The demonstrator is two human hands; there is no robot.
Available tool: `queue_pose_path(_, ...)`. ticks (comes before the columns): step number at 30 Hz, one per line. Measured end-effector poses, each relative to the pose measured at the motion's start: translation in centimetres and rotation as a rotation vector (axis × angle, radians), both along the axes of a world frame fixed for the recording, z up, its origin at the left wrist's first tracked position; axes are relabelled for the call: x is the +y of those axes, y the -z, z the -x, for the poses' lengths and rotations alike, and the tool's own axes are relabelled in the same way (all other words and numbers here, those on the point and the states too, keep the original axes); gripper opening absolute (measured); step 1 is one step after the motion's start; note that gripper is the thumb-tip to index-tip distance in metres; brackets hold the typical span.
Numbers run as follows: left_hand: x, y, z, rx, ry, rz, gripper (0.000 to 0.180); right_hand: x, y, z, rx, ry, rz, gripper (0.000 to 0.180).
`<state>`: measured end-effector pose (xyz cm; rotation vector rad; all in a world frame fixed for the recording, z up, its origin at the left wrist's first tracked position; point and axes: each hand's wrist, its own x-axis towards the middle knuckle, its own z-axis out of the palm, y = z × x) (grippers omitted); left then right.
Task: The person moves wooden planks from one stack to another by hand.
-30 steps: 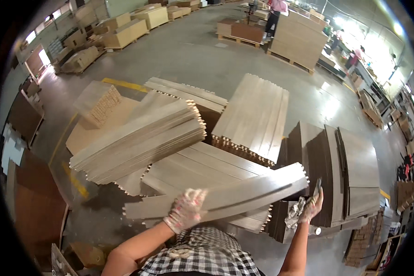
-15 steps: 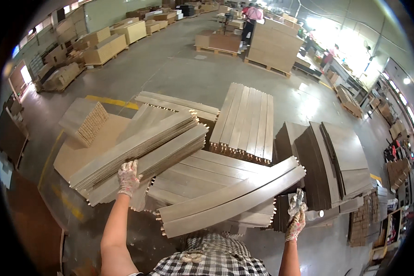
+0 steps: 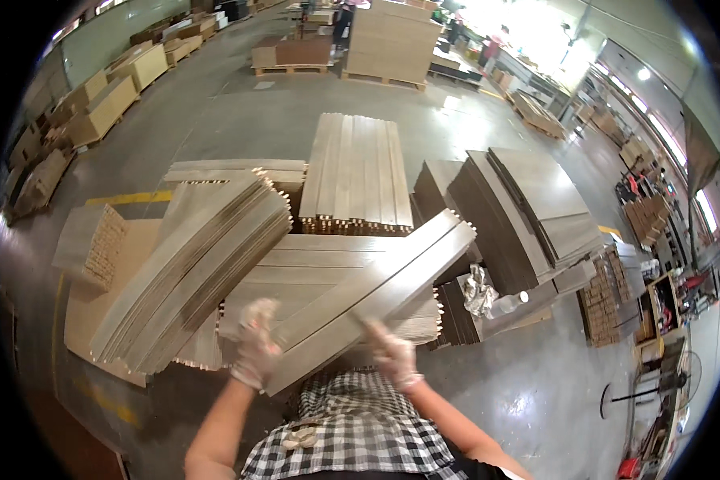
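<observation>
Wooden slats [image 3: 376, 300], a small bundle of long pale boards with dowel pegs at the far end, sit in both gloved hands and slant up and away from the person toward the right. The left hand [image 3: 256, 346] is closed around the near end of the bundle on its left edge; the right hand [image 3: 393, 358] grips the same end from the other side, fingers wrapped under the boards. The bundle hangs just above a flat stack of matching slats [image 3: 328, 264] that lies directly beyond the hands.

Off to the left of the left hand, a thick fanned pile of slats [image 3: 192, 272] leans diagonally over a low pallet board [image 3: 96, 320]. Farther out, past the lifted ends, another neat stack [image 3: 358, 172] lies lengthwise, and to the right of the right hand darker panels [image 3: 536, 208] are piled in overlapping heaps. A crumpled bit of plastic wrap and a bottle [image 3: 488, 298] lie just beyond the right hand on the concrete floor [image 3: 536, 392].

By my reckoning the step in hand is carrying a picked-up handful across the stacks, midway between lifting and setting down. The next move seems to call for swinging the long boards level and squaring them to whichever pile receives them, keeping the pegged ends clear of the neighbouring stacks and both grips firm so the loose slats don't fan apart.
</observation>
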<state>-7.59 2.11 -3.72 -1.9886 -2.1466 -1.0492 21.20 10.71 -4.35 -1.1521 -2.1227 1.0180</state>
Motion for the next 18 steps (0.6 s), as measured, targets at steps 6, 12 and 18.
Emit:
queue_pose_path(6, -1.1, -0.5, -9.5, 0.168, 0.079, 0.293, 0.063, 8.8, 4.9, -2.2, 0.003, -0.034, -0.140, 0.064)
queue_pose_path(12, -0.3, -0.5, -9.4, 0.128, 0.054, 0.297, 0.057, 28.9, 2.5, -12.9, -0.299, 0.533, -0.280, 0.031)
queue_pose_path(18, -1.1, -0.1, -9.5, 0.080, -0.021, 0.326, 0.059, 30.7, 1.0, -12.6, -0.215, 0.573, -0.254, 0.032)
